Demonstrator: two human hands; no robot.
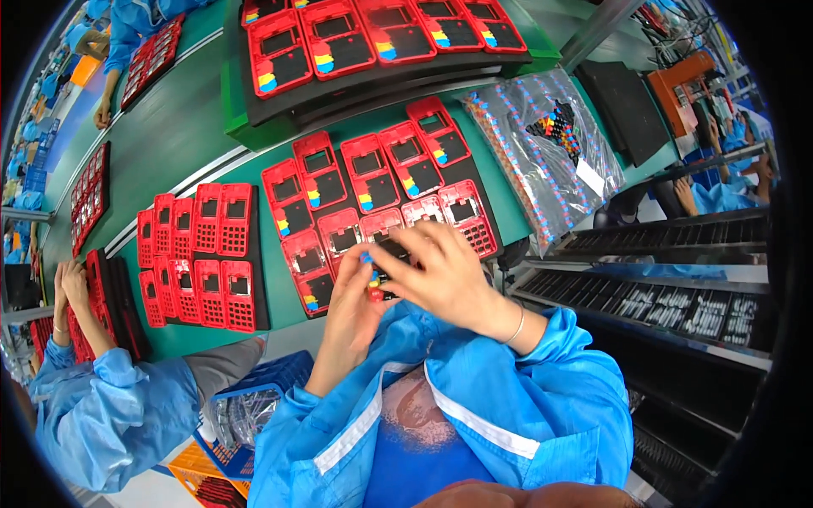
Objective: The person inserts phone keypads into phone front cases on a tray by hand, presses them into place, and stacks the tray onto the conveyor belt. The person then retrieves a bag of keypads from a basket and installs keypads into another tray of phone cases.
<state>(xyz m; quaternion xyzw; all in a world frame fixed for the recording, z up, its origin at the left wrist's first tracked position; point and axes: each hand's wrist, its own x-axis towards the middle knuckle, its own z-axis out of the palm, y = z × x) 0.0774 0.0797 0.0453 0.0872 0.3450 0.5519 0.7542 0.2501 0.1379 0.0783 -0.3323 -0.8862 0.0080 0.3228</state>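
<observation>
Close in front of my chest, my two hands meet over a small keypad piece with blue, yellow and red keys [374, 282]. My left hand [345, 303] pinches it from the left side, fingers upward. My right hand [453, 275] curls over it from the right, and its fingers hide much of the piece. Just beyond my hands, red phone housings [366, 169] lie in rows on a black foam tray [489, 196]. Several hold black keypads with a blue and yellow corner. One near my right hand, a red housing [467, 218], shows a grid of holes instead.
To the left lies another tray of red housings [209, 222]. A raised tray of filled housings [326, 38] stands at the back. A clear bag of colourful keypads [550, 152] lies right, beside a dark rack [677, 313]. A co-worker's hands [71, 286] are at far left; a blue crate [271, 381] stands below.
</observation>
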